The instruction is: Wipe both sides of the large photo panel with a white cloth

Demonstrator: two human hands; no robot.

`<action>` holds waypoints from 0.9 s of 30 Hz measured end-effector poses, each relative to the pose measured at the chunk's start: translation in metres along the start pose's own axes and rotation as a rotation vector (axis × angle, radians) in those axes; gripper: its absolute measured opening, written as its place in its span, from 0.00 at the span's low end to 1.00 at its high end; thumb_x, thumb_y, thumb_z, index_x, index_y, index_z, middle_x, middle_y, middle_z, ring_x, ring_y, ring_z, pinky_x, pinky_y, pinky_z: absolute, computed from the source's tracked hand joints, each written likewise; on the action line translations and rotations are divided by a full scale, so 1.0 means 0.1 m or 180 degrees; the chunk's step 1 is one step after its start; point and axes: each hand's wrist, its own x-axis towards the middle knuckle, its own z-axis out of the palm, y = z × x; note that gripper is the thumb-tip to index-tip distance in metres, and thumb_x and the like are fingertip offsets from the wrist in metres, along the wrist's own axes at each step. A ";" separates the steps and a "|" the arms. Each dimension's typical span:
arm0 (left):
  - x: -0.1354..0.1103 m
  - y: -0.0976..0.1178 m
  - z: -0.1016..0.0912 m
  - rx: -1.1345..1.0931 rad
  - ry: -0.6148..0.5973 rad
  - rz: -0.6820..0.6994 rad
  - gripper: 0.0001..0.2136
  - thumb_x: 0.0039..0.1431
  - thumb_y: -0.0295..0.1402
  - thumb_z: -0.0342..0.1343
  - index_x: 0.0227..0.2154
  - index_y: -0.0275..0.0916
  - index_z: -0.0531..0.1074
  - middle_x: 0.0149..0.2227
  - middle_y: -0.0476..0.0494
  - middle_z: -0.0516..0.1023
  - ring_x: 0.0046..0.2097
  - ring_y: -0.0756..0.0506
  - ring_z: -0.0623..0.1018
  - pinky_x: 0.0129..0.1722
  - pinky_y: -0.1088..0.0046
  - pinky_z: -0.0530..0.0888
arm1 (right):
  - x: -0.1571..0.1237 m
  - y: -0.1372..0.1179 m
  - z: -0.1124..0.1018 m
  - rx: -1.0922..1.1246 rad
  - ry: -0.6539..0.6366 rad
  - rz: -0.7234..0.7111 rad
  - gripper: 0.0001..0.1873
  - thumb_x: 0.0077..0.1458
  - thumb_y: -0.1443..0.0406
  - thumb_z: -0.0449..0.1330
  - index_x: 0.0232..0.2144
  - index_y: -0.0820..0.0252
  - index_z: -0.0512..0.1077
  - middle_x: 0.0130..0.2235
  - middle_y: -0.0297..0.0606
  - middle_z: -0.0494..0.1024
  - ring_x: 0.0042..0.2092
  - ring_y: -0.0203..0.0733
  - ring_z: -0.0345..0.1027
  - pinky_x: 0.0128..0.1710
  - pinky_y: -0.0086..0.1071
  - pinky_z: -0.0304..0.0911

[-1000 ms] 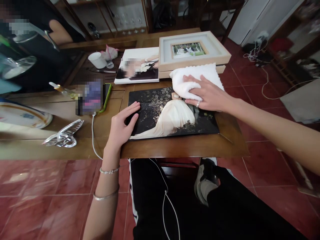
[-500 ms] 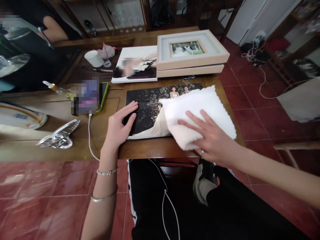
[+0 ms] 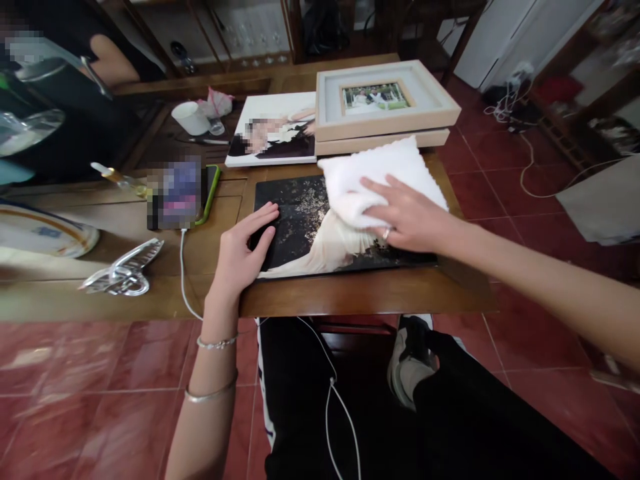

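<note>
The right grip (image 3: 407, 217) lay palm down over a white cloth (image 3: 390, 167), fingers spread and a little bent, with a fold of the cloth caught between them. Its forearm reached in from the right, nearly level, and a ring (image 3: 385, 233) showed on one finger. The left grip (image 3: 247, 247) was flat and relaxed, thumb apart from the fingers, grasping nothing; it rested on the left edge of a dark photo panel (image 3: 293, 240), its forearm rising from below with two bracelets (image 3: 213, 395).

The panel lay on the wooden counter (image 3: 340, 293), below and between both grips, its right part hidden by the cloth and the right grip. Just beyond the right grip, two stacked picture frames (image 3: 327, 110) stood close behind the cloth; whether they touched it, I cannot tell. A white-edged print (image 3: 295, 133) lay left of the frames, beyond both grips. To the left of the left grip were a phone (image 3: 180, 200) with a white cable (image 3: 183, 273) and, nearer, a hair clip (image 3: 123, 270). A white cup (image 3: 191, 120) stood farther off.
</note>
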 end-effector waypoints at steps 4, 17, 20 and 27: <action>-0.01 -0.01 0.01 -0.0041 0.0017 0.0008 0.14 0.70 0.34 0.57 0.53 0.39 0.80 0.59 0.38 0.80 0.64 0.39 0.76 0.68 0.54 0.71 | 0.15 0.43 0.00 -0.0009 0.0085 0.0453 0.18 0.69 0.64 0.52 0.54 0.61 0.77 0.59 0.49 0.78 0.69 0.62 0.61 0.64 0.64 0.59; -0.01 0.01 0.01 0.0003 0.0019 0.0012 0.13 0.70 0.34 0.57 0.53 0.39 0.80 0.59 0.38 0.80 0.64 0.39 0.77 0.68 0.53 0.71 | -0.32 -0.86 0.06 -0.0133 0.0398 -0.0195 0.10 0.59 0.68 0.60 0.36 0.57 0.83 0.64 0.52 0.73 0.67 0.69 0.63 0.61 0.70 0.63; -0.01 0.01 0.00 0.0030 0.0018 0.0010 0.14 0.70 0.34 0.57 0.53 0.40 0.80 0.59 0.39 0.80 0.64 0.39 0.77 0.68 0.53 0.70 | -0.34 -1.11 0.02 -0.0231 0.0446 -0.0540 0.12 0.59 0.68 0.58 0.27 0.55 0.80 0.61 0.53 0.76 0.64 0.68 0.68 0.57 0.67 0.69; 0.00 0.00 0.00 0.0032 0.0000 -0.0003 0.13 0.69 0.35 0.57 0.53 0.41 0.80 0.59 0.39 0.80 0.63 0.39 0.77 0.67 0.51 0.71 | -0.01 -0.71 0.02 0.0036 -0.0118 -0.0435 0.14 0.59 0.67 0.61 0.45 0.59 0.82 0.66 0.57 0.70 0.69 0.66 0.60 0.64 0.70 0.59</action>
